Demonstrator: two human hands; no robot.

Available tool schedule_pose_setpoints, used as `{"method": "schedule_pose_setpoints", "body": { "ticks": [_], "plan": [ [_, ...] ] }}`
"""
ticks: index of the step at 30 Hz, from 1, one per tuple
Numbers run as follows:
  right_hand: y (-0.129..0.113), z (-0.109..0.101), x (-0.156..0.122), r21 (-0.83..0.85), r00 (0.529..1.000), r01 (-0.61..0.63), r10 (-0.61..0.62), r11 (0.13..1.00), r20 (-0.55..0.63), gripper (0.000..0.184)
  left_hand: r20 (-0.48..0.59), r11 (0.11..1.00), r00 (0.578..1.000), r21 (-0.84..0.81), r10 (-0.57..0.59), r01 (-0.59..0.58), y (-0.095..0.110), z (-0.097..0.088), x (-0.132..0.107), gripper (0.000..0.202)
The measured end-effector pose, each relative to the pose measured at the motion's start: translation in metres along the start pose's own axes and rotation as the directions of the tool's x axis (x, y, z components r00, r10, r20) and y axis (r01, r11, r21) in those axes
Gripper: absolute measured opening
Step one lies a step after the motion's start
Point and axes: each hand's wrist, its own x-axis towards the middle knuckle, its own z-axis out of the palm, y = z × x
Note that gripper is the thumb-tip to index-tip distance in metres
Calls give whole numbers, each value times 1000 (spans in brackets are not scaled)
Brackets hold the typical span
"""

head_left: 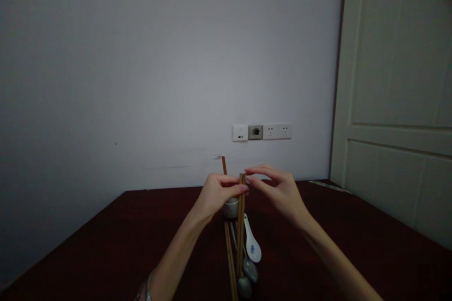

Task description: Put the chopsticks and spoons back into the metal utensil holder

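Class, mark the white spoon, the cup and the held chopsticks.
White spoon (253, 245), head view: on its bowl.
Cup (230, 209), head view: on its outer side.
Held chopsticks (240, 225), head view: midway along them.

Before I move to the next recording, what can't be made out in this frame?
All in the head view:
- Cup: its opening, largely behind the left hand.
- Brown stick: lower end, behind the left hand.
- Metal spoons: handles, partly behind the held chopsticks.
- Lying chopsticks: near ends, cut off by the bottom edge.
- Right hand: contact with the held chopsticks, too small to tell.
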Motion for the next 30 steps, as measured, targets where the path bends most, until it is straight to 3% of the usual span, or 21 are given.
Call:
{"method": "schedule_pose_setpoints", "body": {
  "ticks": [7, 30],
  "plan": [
    [3, 5, 1, -58, 994, 106, -107, 993, -2, 15, 6, 1000, 1000, 9, -7, 7, -2, 0, 0, 24],
    [1, 3, 0, -134, 986, 167, -165, 977, 25, 18, 41, 999, 999, 20, -30, 29, -2, 2, -1, 25]
  ]
}}
